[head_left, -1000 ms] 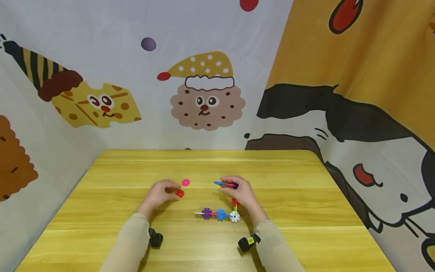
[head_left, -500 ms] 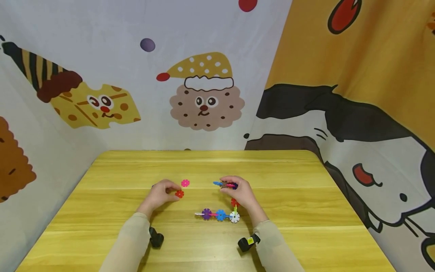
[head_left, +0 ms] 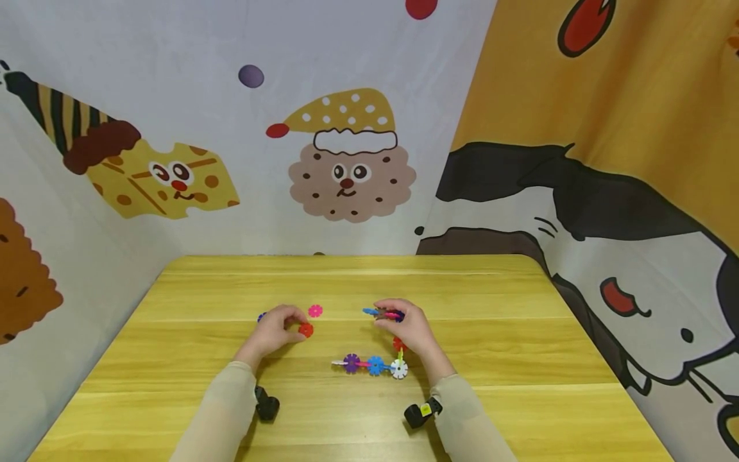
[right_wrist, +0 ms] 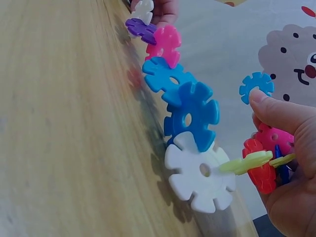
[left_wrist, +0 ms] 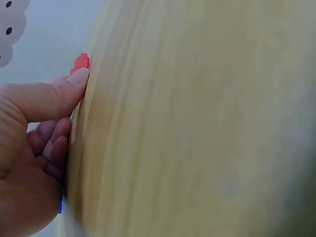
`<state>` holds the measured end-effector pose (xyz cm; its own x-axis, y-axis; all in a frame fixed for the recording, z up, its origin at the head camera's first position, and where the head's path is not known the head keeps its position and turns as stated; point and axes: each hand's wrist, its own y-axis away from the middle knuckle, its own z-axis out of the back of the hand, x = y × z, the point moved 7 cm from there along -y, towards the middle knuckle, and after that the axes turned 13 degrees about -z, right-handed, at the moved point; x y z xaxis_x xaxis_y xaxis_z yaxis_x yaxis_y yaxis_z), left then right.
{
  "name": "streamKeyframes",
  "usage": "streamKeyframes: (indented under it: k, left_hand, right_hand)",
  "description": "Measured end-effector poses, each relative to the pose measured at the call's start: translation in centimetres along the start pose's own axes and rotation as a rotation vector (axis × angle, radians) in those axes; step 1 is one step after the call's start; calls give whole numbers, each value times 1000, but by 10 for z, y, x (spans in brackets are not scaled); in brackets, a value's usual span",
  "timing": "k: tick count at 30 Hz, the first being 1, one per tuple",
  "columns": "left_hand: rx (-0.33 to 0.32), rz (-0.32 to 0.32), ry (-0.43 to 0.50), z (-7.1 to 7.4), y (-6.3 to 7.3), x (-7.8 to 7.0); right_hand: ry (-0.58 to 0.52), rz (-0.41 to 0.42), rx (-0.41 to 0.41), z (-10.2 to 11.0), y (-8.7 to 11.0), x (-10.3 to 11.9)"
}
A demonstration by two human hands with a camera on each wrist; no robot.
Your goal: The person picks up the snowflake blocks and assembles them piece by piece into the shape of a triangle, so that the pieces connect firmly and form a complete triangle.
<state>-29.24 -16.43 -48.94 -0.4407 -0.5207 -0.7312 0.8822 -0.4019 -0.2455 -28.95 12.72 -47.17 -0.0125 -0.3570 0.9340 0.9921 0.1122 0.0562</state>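
My left hand [head_left: 272, 330] is low over the table's left side, pinching a red snowflake disc [head_left: 306, 330] between thumb and fingertips; in the left wrist view the red disc [left_wrist: 81, 63] shows past the thumb tip. Opposite it, my right hand [head_left: 408, 322] grips one end of a chain of interlocked snowflake discs. A blue disc [right_wrist: 256, 87] sticks out by the right thumb, while pink [right_wrist: 274, 138] and red discs [right_wrist: 258, 165] show near the palm. From there the chain bends along the table through white [right_wrist: 202, 173], blue and purple discs [head_left: 351, 363].
Just beyond the red disc lies a loose pink disc [head_left: 315, 310]. A blue disc [head_left: 262, 316] peeks out behind the left hand. The wooden table [head_left: 346, 417] meets a cartoon-printed cloth [head_left: 254, 212] at its back edge.
My left hand has shifted very slightly right, and the blue disc behind it has come into sight. The right hand and the chain stay nearly still.
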Motion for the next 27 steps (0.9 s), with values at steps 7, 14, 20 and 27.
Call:
streamKeyframes:
  k: [7,14,20,27]
  left_hand:
    - [-1,-20,28,-1,0,-1]
    - [1,-18,21,-4,-1,-7]
    - [-12,-3,43,-5,-4,-18]
    - [-34,24,181,-12,-20,-41]
  right_hand:
    - [2,11,-8,0,0,0]
    - [2,16,-18,1,-1,2]
    - [-6,16,-4,1,0,3]
    - [-2,18,-7,0,1,3]
